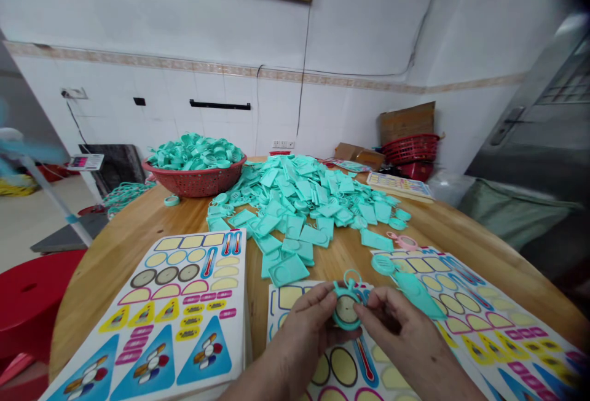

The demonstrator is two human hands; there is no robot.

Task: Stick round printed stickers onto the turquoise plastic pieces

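A small round teal plastic piece with a loop on top [346, 304] sits between both my hands near the table's front edge. My left hand [308, 327] grips its left side with thumb and fingers. Fingertips of my right hand [405, 333] pinch at its right edge over the pale round sticker on its face. Under my hands lies a sticker sheet [295, 299] with round and oval stickers. A loose teal oval piece [417, 293] lies just right of my hands.
A big heap of flat teal plastic pieces [304, 204] covers the middle of the round wooden table [120, 235]. A red basket [196, 180] of teal parts stands back left. More sticker sheets lie left [170, 309] and right [483, 309]. Red stool [27, 303] at left.
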